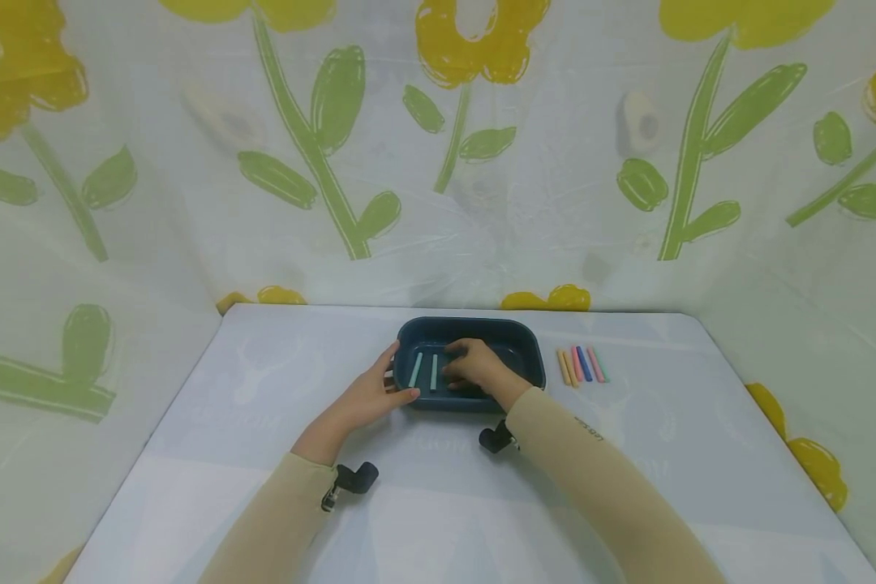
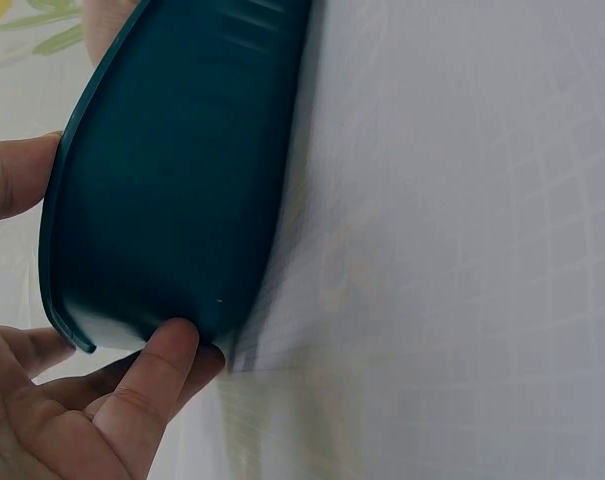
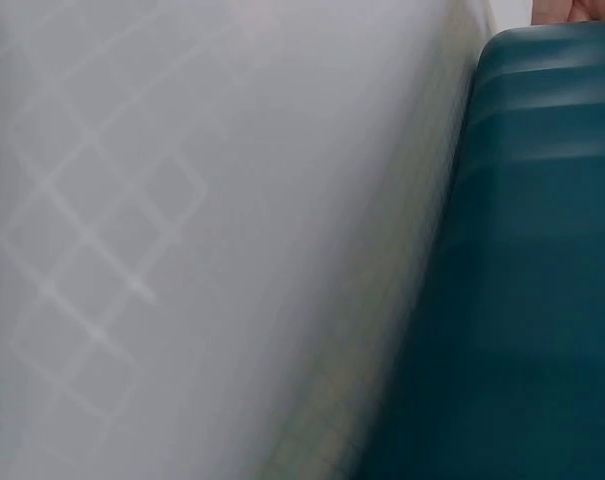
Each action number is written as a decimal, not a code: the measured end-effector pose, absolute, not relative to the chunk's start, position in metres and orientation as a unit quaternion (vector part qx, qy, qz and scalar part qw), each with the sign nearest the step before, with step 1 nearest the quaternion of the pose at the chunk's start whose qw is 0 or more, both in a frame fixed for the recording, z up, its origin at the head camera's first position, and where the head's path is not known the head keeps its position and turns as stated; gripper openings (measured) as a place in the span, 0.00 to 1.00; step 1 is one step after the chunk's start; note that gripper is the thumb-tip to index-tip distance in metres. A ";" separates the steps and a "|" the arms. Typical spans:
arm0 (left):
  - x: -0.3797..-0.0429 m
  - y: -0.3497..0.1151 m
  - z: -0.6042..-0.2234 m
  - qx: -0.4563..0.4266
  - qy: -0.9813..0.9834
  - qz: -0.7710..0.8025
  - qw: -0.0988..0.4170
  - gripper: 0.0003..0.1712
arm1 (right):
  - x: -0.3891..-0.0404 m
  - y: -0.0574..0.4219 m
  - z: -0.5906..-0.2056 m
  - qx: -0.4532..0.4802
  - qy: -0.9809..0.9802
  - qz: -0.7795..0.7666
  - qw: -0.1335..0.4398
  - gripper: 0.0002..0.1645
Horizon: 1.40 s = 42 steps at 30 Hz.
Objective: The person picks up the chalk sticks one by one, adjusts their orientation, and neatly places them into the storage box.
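A dark teal tray (image 1: 474,403) stands on the table with two pale green chalk sticks lying inside, the left stick (image 1: 415,370) slanted and the right stick (image 1: 434,373) nearly straight. My left hand (image 1: 365,397) grips the tray's left end, thumb at the front corner and the other fingers round the side. In the left wrist view, the fingers (image 2: 157,375) bear on the tray's outer wall. My right hand (image 1: 482,369) reaches over the front rim into the tray, fingers bent beside the right stick. I cannot tell whether the fingertips hold anything.
Right of the tray, several chalk sticks lie in a loose row: yellow-orange sticks (image 1: 564,367), pink ones, a blue stick (image 1: 584,364) and a green one (image 1: 601,367). The pale table (image 1: 423,503) meets a flower-printed backdrop (image 1: 555,203) behind and at the sides.
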<state>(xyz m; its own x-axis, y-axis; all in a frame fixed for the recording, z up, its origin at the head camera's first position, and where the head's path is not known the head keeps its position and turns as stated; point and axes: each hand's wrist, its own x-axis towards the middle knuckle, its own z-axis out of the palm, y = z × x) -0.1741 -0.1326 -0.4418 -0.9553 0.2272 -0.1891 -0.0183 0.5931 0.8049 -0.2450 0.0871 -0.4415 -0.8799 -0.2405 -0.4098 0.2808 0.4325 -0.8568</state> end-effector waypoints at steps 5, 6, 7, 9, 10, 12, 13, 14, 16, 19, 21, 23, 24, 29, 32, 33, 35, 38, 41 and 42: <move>-0.174 -0.133 -0.441 0.060 0.882 0.447 0.134 0.57 | -0.245 0.090 -0.439 0.013 0.805 -0.540 0.243 0.33; -0.174 -0.133 -0.441 0.061 0.882 0.448 0.133 0.57 | -0.245 0.090 -0.438 0.012 0.804 -0.543 0.243 0.32; -0.174 -0.133 -0.442 0.060 0.882 0.449 0.133 0.57 | -0.245 0.091 -0.437 0.010 0.804 -0.542 0.242 0.32; -0.174 -0.133 -0.442 0.061 0.881 0.450 0.133 0.57 | -0.244 0.093 -0.435 0.007 0.803 -0.545 0.240 0.31; -0.175 -0.133 -0.442 0.062 0.880 0.451 0.133 0.57 | -0.244 0.094 -0.434 0.005 0.804 -0.545 0.239 0.30; -0.175 -0.133 -0.443 0.061 0.880 0.452 0.133 0.56 | -0.243 0.097 -0.430 0.003 0.805 -0.545 0.235 0.29; -0.175 -0.133 -0.443 0.061 0.880 0.452 0.133 0.56 | -0.242 0.098 -0.428 0.002 0.808 -0.541 0.232 0.28; -0.175 -0.133 -0.442 0.062 0.880 0.452 0.133 0.56 | -0.242 0.099 -0.426 0.001 0.811 -0.539 0.228 0.27; -0.176 -0.134 -0.442 0.061 0.880 0.452 0.134 0.56 | -0.241 0.102 -0.422 -0.001 0.817 -0.533 0.219 0.25; -0.177 -0.134 -0.441 0.061 0.881 0.450 0.135 0.56 | -0.240 0.106 -0.416 -0.012 0.826 -0.525 0.205 0.23; -0.177 -0.135 -0.441 0.061 0.881 0.449 0.135 0.56 | -0.238 0.110 -0.411 -0.023 0.829 -0.523 0.196 0.22; -0.177 -0.135 -0.440 0.062 0.881 0.450 0.135 0.56 | -0.237 0.114 -0.406 -0.031 0.832 -0.521 0.190 0.22; -0.177 -0.135 -0.440 0.063 0.880 0.450 0.135 0.57 | -0.236 0.116 -0.403 -0.035 0.833 -0.519 0.187 0.22; -0.179 -0.135 -0.439 0.067 0.882 0.447 0.133 0.57 | -0.233 0.130 -0.391 -0.049 0.839 -0.512 0.175 0.23; -0.179 -0.135 -0.440 0.065 0.883 0.446 0.133 0.57 | -0.230 0.139 -0.384 -0.059 0.844 -0.507 0.166 0.24; -0.179 -0.135 -0.440 0.065 0.882 0.446 0.134 0.57 | -0.229 0.142 -0.382 -0.057 0.845 -0.506 0.164 0.24; -0.179 -0.135 -0.441 0.064 0.881 0.449 0.134 0.57 | -0.227 0.148 -0.377 -0.058 0.844 -0.509 0.161 0.24; -0.180 -0.135 -0.442 0.064 0.878 0.454 0.135 0.57 | -0.223 0.157 -0.370 -0.053 0.840 -0.516 0.156 0.24; -0.180 -0.135 -0.442 0.063 0.877 0.456 0.134 0.57 | -0.219 0.166 -0.364 -0.052 0.839 -0.522 0.145 0.24; -0.180 -0.135 -0.442 0.063 0.877 0.457 0.134 0.57 | -0.218 0.170 -0.363 -0.053 0.839 -0.523 0.139 0.24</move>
